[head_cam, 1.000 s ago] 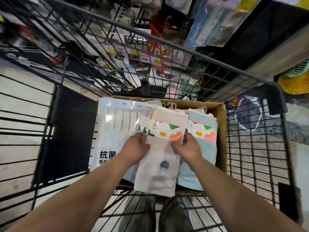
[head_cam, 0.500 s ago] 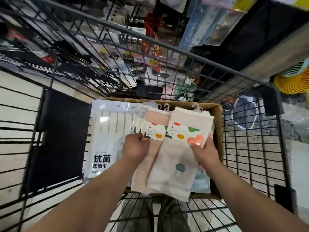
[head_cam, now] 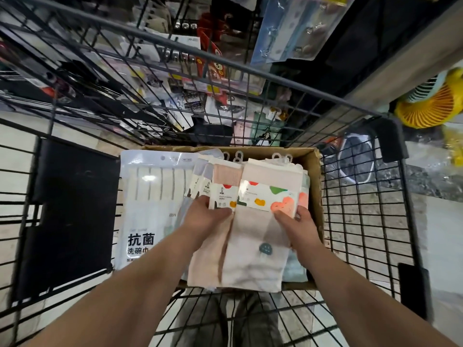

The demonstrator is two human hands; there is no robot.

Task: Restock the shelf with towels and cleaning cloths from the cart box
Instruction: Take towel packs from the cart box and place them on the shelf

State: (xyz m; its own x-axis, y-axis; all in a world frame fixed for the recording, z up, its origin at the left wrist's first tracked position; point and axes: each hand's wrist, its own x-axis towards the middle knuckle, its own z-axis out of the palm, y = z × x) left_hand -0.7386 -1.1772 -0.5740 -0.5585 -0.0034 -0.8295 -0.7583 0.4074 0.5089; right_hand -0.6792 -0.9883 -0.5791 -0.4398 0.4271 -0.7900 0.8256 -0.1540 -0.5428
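Pinching a peach towel [head_cam: 205, 261] by its paper band, the left hand [head_cam: 208, 216] holds it against the white towel [head_cam: 255, 261], whose band the right hand [head_cam: 298, 224] grips between thumb and fingers. Both towels lie over the cardboard box [head_cam: 314, 196] in the wire cart [head_cam: 363, 221], beside a bagged cloth pack [head_cam: 150, 196].

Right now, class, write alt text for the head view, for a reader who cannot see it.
Two hands hold towels in a cardboard box inside a wire cart: the left hand pinches a peach towel, the right hand grips a pale towel. A white dishcloth pack lies alongside.
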